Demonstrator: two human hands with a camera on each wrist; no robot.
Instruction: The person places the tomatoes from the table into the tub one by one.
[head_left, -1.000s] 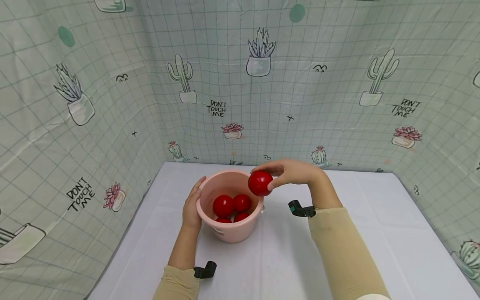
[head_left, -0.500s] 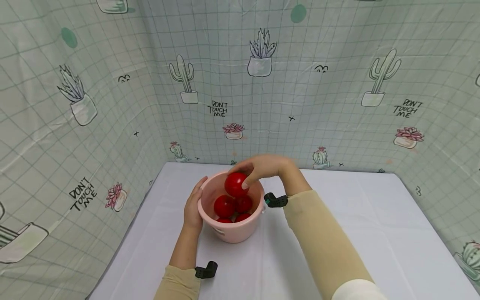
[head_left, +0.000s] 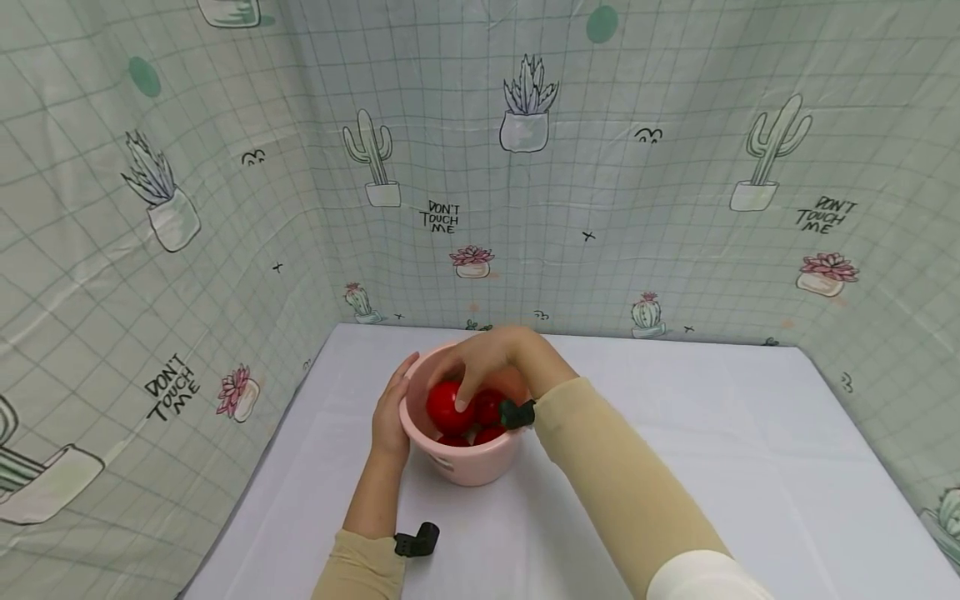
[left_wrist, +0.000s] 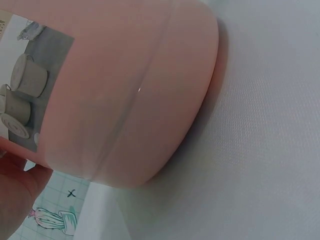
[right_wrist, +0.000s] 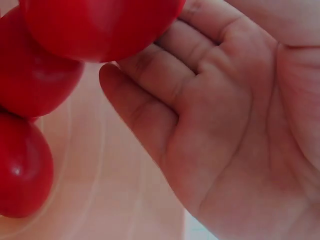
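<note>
A pink bucket [head_left: 471,472] stands on the white-covered table with several glossy red balls [head_left: 490,407] inside. My left hand [head_left: 389,423] holds the bucket by its left side, fingers along the outer wall up near the rim. Reaching in over the bucket, my right hand [head_left: 487,360] grips one red ball [head_left: 444,408] between thumb and fingers, on top of the others. In the right wrist view the fingers bend around that ball, and more balls lie below it. The left wrist view shows the bucket's outer wall [left_wrist: 120,100], with part of the left hand [left_wrist: 20,192] against it.
A white cloth [head_left: 675,450] covers the table. Behind and at the sides hangs a gridded curtain [head_left: 592,192] printed with cacti. Black wrist cameras sit on the left wrist [head_left: 417,540] and right wrist [head_left: 517,413].
My right hand has carried the red ball leftward from the bucket's right rim and down inside onto the other balls. The left hand stays on the bucket.
</note>
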